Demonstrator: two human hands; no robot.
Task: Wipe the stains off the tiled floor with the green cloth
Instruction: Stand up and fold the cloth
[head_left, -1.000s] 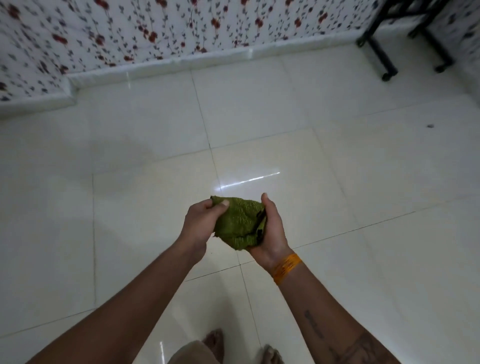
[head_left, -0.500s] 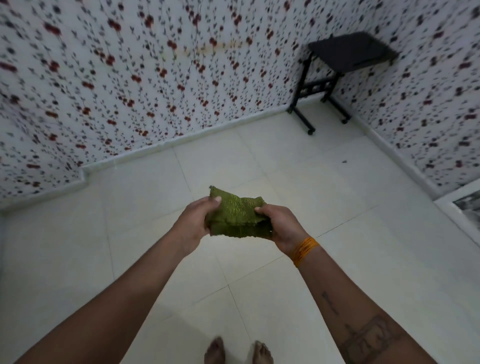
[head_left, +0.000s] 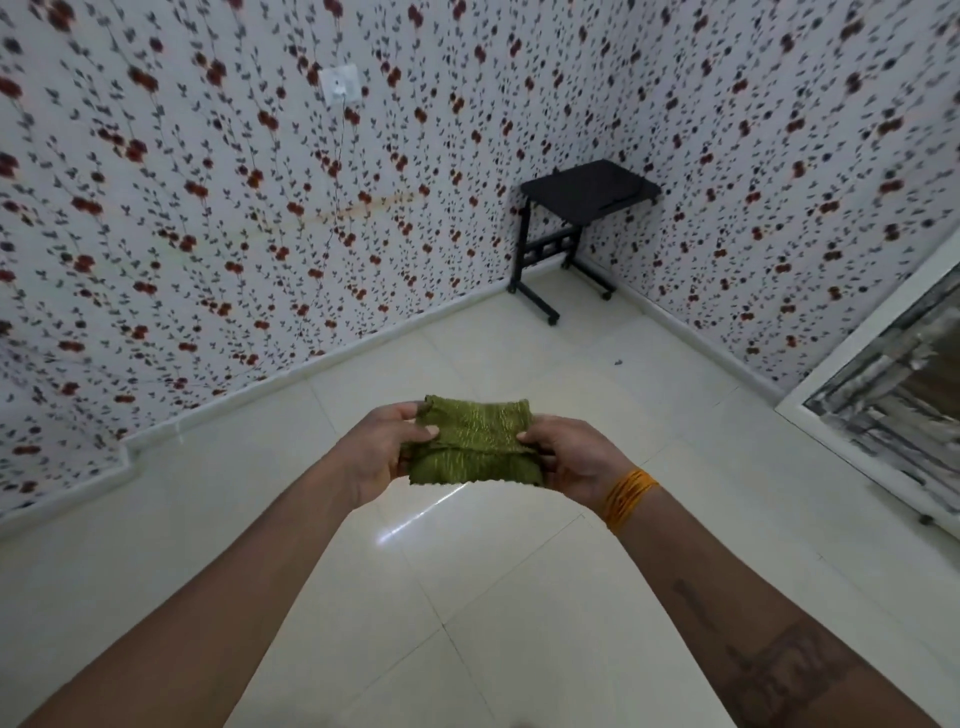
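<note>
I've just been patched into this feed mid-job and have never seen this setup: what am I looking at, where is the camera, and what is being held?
There is no robot here. A person wears one wide-angle camera on the head, looking forward and down, so both forearms reach in from the bottom of the picture. The left hand and the right hand each grip one end of a folded green cloth, held up in the air between them, not touching the ground. Below is the pale tiled floor, with a small dark speck further off; no clear stain shows from here. A black side table stands in the corner against the flowered wallpaper. A wall socket sits high on the left wall. The right wrist wears orange bands.
</note>
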